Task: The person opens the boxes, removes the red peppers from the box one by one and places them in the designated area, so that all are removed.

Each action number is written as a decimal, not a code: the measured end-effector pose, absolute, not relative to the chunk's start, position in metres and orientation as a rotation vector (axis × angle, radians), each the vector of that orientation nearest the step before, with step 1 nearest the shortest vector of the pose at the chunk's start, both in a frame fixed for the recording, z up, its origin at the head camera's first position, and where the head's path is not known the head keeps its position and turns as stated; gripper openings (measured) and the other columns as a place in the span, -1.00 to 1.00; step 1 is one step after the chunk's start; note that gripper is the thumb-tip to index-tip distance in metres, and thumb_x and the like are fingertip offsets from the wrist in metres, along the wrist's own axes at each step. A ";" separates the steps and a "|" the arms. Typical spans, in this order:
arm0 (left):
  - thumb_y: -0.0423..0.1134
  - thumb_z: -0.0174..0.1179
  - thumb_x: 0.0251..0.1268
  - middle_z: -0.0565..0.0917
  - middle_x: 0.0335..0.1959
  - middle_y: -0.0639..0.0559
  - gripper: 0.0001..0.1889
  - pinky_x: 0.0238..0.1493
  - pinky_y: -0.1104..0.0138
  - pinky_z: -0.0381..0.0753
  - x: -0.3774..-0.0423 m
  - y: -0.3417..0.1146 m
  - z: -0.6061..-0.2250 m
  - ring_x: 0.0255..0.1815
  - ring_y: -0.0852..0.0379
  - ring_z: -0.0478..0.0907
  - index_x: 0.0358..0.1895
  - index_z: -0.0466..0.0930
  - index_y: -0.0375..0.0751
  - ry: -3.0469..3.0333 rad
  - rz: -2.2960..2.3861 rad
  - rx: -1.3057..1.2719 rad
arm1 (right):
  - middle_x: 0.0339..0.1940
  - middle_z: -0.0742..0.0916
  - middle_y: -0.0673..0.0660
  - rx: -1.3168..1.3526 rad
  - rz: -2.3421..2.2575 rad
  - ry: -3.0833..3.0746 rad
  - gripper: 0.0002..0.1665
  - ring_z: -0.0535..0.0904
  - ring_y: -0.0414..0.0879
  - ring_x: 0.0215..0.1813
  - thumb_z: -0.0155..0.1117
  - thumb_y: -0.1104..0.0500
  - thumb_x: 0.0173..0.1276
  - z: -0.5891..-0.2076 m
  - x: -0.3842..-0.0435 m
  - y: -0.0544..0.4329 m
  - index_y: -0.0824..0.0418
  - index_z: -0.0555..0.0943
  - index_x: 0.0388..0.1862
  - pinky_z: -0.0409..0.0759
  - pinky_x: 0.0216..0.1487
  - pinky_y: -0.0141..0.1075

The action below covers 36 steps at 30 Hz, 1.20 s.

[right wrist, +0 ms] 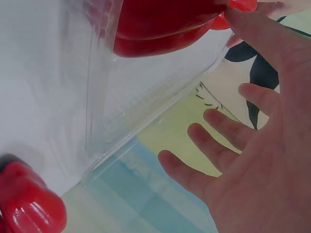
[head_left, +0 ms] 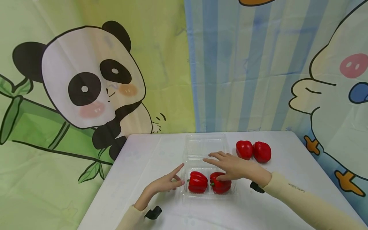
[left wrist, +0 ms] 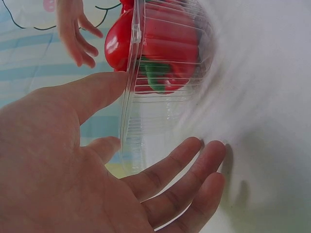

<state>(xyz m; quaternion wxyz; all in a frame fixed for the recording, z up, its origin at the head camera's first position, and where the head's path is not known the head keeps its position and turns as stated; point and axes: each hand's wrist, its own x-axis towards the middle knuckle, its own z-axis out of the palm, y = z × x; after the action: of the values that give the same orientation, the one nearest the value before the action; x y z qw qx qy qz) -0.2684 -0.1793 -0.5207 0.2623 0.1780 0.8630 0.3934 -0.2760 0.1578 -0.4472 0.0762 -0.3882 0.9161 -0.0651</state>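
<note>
Two red bell peppers, a left one [head_left: 197, 182] and a right one [head_left: 220, 183], lie side by side in the base of a clear plastic clamshell box [head_left: 206, 195]. My right hand [head_left: 234, 166] is spread over the right pepper, its thumb at the pepper's top and its other fingers extended, gripping nothing. At the box's left side is my left hand [head_left: 166, 183], index finger extended and thumb right at the rim. In the left wrist view its fingers [left wrist: 180, 189] are loosely bent with nothing between them. A green stem [left wrist: 158, 75] shows through the box wall.
The clear lid [head_left: 205, 145] lies folded back behind the base. Two more red bell peppers, one [head_left: 244, 149] beside the other [head_left: 262, 152], sit at the back right of the white table [head_left: 155, 153]. A cartoon-printed curtain [head_left: 166, 64] hangs behind.
</note>
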 end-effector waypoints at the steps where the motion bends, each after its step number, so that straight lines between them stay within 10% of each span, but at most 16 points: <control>1: 0.09 0.19 0.41 0.56 0.14 -0.16 -0.13 -0.23 0.17 0.60 -0.268 -0.179 -0.521 -0.18 0.01 0.63 0.65 -0.13 0.21 2.334 1.066 0.481 | 0.53 0.38 0.11 -1.165 -0.197 2.741 0.08 0.29 0.09 0.50 0.52 -0.12 0.18 -0.448 -0.276 0.157 -0.17 0.16 0.60 0.49 0.31 0.19; 36: 0.09 0.19 0.42 0.57 0.14 -0.15 -0.13 -0.19 0.14 0.64 -0.269 -0.181 -0.523 -0.18 0.03 0.63 0.64 -0.14 0.29 2.338 1.062 0.497 | 0.60 0.30 0.05 -1.511 0.057 2.608 0.16 0.25 0.02 0.55 0.52 -0.04 0.18 -0.476 -0.267 0.112 -0.24 0.05 0.63 0.41 0.43 0.05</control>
<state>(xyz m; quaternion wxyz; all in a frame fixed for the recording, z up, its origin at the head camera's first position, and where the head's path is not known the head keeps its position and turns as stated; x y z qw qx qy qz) -0.2690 -0.1807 -0.5226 0.2602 0.1836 0.8631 0.3920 -0.2669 0.1124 -0.4764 0.0632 -0.5002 0.8634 0.0187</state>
